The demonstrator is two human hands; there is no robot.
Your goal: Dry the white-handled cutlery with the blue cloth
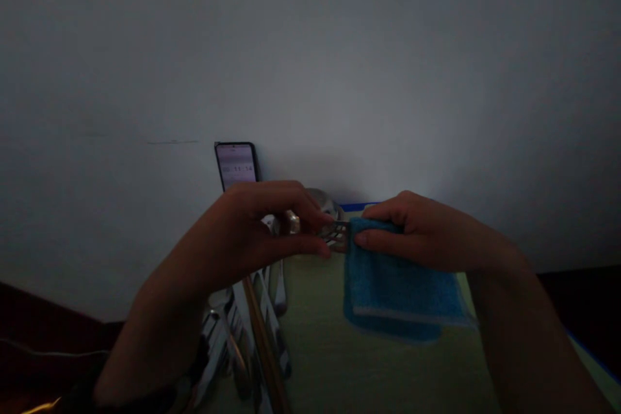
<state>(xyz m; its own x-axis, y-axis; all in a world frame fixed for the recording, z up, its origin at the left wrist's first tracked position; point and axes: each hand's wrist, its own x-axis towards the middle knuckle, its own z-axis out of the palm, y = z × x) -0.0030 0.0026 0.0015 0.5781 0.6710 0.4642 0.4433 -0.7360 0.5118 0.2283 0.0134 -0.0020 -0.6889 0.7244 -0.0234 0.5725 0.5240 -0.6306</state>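
Note:
A blue cloth (402, 291) hangs folded from my right hand (412, 226), whose thumb and fingers are closed on its upper edge. From the cloth's left side a metal fork (337, 231) sticks out, its tines toward my left hand (272, 223). My left index finger and thumb are at the tine end, one above and one below; the exact contact is dim. The rest of the fork is hidden in the cloth. Below my left hand lies a pile of metal cutlery (272, 323), with spoons and forks among it.
Wooden chopsticks (264, 343) lie among the cutlery on the pale table (330, 349). A phone (237, 165) showing a timer leans on the wall (339, 77) behind. A rounded metal thing (320, 197) stands partly hidden behind my left fingers. The light is dim.

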